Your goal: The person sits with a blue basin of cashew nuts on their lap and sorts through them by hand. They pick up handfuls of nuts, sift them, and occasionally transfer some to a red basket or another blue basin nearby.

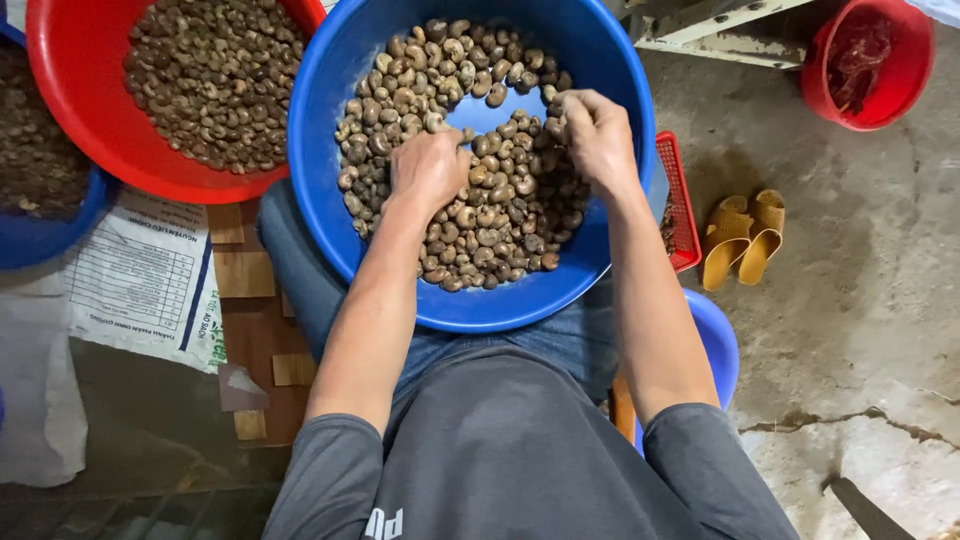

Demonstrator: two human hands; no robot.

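Note:
A big blue basin (pixel 330 130) rests on my lap, filled with brown cashew nuts in the shell (pixel 500 225). My left hand (pixel 428 168) lies palm down in the middle of the nuts, fingers curled into the heap. My right hand (pixel 597 135) sits at the right side of the heap, fingers bent and pinching at nuts. Whether either hand has nuts closed inside it is hidden by the backs of the hands. A patch of bare blue bottom shows between the two hands.
A red basin (pixel 75 110) of similar nuts stands at the upper left, beside another blue basin (pixel 40 240). A printed white sack (pixel 140 280) lies on the floor. A red basket (pixel 680 200), yellow sandals (pixel 742 235) and a red bucket (pixel 868 62) are on the right.

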